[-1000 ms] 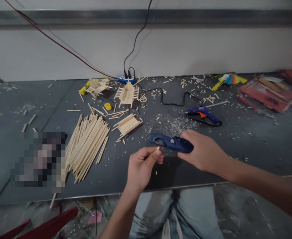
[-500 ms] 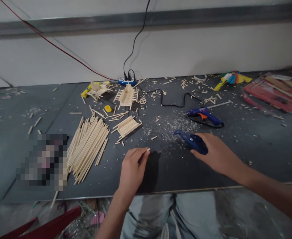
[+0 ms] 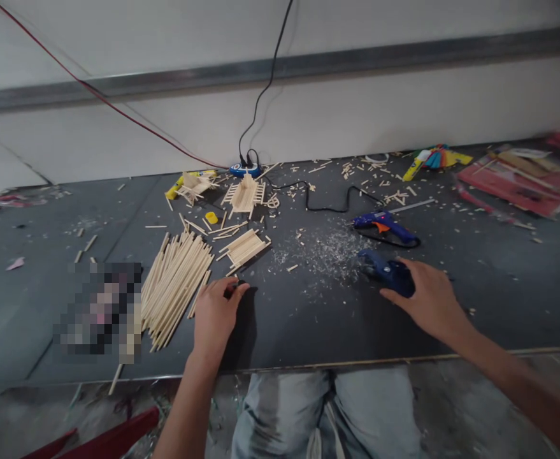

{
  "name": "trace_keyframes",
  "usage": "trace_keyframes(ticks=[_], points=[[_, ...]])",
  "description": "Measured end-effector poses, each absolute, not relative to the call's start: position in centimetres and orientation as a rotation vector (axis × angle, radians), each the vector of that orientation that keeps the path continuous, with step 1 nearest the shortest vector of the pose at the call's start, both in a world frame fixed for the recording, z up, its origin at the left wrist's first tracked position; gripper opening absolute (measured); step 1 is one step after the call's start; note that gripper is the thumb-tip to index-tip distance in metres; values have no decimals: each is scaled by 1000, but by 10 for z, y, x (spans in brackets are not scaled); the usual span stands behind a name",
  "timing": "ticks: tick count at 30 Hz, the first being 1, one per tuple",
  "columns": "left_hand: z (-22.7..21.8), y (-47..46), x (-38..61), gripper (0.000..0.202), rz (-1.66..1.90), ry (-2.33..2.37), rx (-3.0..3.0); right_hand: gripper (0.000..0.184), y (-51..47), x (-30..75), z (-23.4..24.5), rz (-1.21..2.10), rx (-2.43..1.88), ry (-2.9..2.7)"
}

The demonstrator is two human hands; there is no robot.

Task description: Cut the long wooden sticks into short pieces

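My right hand (image 3: 427, 296) is wrapped round blue hand cutters (image 3: 387, 271), held just above the table; their jaws are blurred. My left hand (image 3: 215, 312) is low over the table beside the pile of wooden sticks (image 3: 177, 287), thumb and fingers pinched together. Whatever sits in that pinch, if anything, is hidden. Just beyond it lies a small flat panel of glued sticks (image 3: 244, 248). Behind that stand a larger stick model (image 3: 246, 194) and another small stick piece (image 3: 196, 186).
A blue glue gun (image 3: 385, 224) rests beyond the cutters, its black cord (image 3: 327, 209) winding to a blue power strip (image 3: 244, 169). Glue crumbs and stick offcuts litter the table. A yellow cap (image 3: 211, 218) lies near the models. Red packets (image 3: 513, 185) lie at the right.
My left hand has moved left to the edge of the stick pile; the small stick bit seen in its fingertips no longer shows. My right hand, with the cutters, has shifted slightly right.
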State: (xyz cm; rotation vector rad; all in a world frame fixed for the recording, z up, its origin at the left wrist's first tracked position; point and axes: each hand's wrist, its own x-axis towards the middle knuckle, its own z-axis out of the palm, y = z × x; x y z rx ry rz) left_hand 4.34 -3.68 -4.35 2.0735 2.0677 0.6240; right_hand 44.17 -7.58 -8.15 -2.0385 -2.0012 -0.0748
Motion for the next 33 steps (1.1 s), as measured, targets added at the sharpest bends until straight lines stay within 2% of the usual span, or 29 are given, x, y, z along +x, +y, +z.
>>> trace_keyframes(ticks=[7,14,19,25,33], points=[[-43,-50,52,29,720,1976,2138,67,-74,436,-78,-91,-2103,-1979],[-33,-35,29,32,711,2172,2115,64,-72,431,-77,-124,-2172,-1909],[-16,23,5,33,458,2228,2162,63,-73,428,-77,-158,-2152,-1912],[-22,96,-1,34,125,2085,2308,62,-71,429,-78,-140,-2132,-1888],[-30,131,4,34,12,1988,2365,59,-70,427,-76,-122,-2144,-1882]])
